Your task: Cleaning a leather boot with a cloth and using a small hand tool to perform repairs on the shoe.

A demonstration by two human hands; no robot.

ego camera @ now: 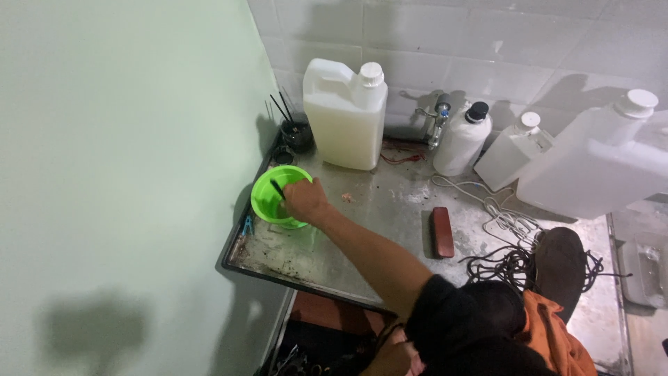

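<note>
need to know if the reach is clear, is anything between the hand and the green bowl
Nothing visible stands between them: the right hand is already at the rim of the green bowl, holding a thin dark stick that dips inside it. The big white jug stands behind, apart.

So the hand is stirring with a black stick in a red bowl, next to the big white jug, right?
Not quite: the bowl is bright green, not red. The head view shows the hand at it with a thin black stick, near the big white jug.
</note>
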